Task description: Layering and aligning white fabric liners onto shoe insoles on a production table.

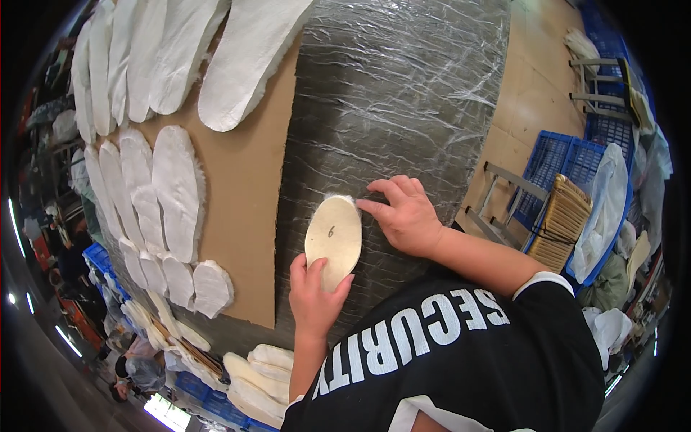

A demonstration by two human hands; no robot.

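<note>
Plastic-covered counter (410,108), extending right of our cardboard sheet (248,194). One cream insole (335,232), held above it: our left fingers (316,269) pinch its near end; our right fingers (377,210), parted, at its fuzzy far rim.

Black shirt (468,371) — white lettering (414,334), white collar (407,413)

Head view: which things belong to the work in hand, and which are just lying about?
In use:
- cream oval insole in left hand, right hand near its tip
- white fleecy insoles on brown cardboard, probably

Seemingly lying about:
- blue plastic crates
- tan woven seat
</note>
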